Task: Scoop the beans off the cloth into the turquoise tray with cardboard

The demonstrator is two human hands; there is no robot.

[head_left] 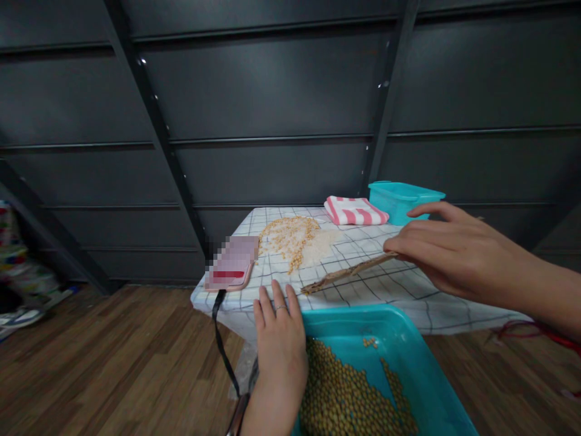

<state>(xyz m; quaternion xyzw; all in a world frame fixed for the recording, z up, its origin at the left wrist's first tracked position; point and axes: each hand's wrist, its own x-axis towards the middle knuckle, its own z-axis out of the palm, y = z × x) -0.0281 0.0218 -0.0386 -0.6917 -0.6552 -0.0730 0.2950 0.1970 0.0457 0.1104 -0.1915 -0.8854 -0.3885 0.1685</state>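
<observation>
My right hand [458, 248] pinches one end of a long, thin brown strip [349, 274] that looks like cardboard or dry bark. Its far tip points down-left, near the table's front edge. My left hand [280, 339] lies with fingers stretched out on the cloth edge, beside the left rim of a teal tray [436, 378]. Many round, yellow-brown beans [349, 393] fill the tray's left and lower part. Farther back on the checked tablecloth [372, 242] are spread yellow kernels [290, 233] and white grains like rice [320, 248], partly mixed.
A phone [233, 263] in a pink case lies at the table's left edge, its black strap [220, 339] hanging down. A folded pink-and-white striped towel [356, 211] and a teal basin [402, 200] stand at the back right. A dark panelled wall [272, 91] rises behind.
</observation>
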